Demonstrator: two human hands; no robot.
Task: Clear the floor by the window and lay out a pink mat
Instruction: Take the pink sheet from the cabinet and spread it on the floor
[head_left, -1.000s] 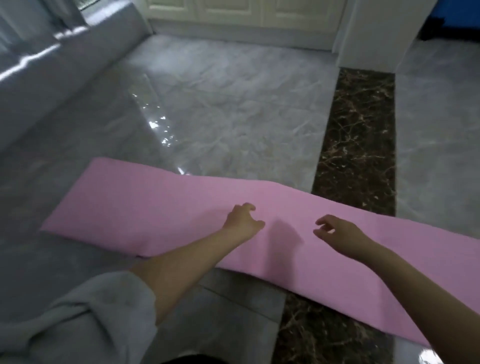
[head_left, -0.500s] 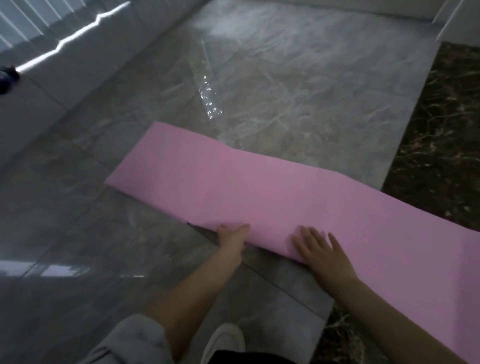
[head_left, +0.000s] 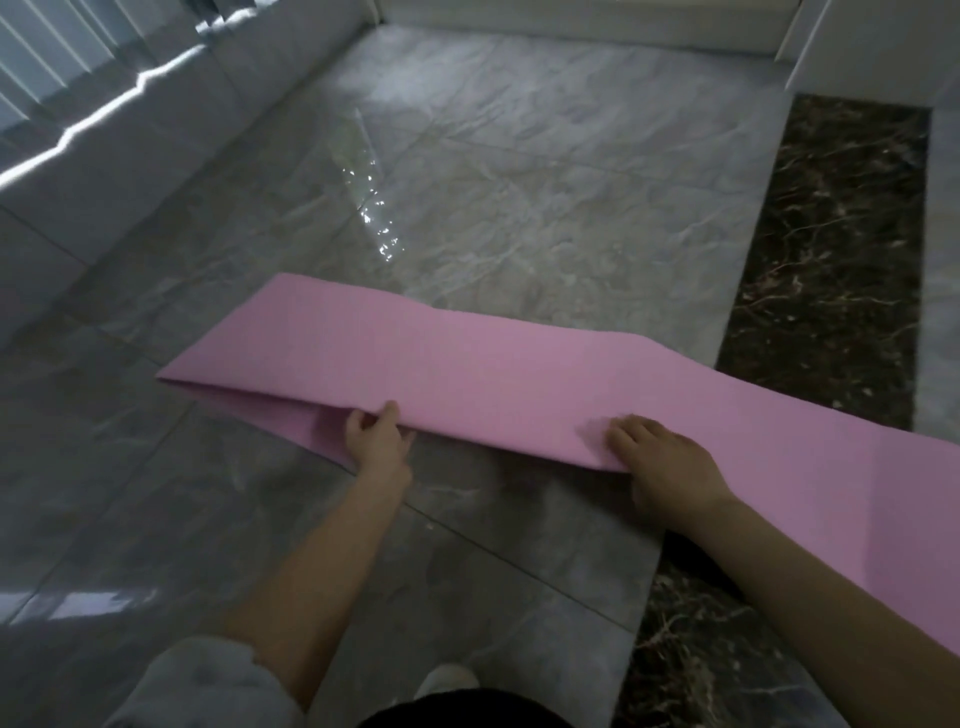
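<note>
From the head camera, the left hand (head_left: 375, 435) pinches the near edge of the pink mat (head_left: 467, 374), thumb on top and fingers curled under the lifted upper layer, while the right hand (head_left: 662, 457) grips the same edge further right, fingers curled over the top. The mat lies folded double across the grey marble floor (head_left: 519, 208), its right end crossing the dark marble strip (head_left: 831, 260), well apart from the window ledge (head_left: 130, 140) at the far left; no writing or label is readable on anything
</note>
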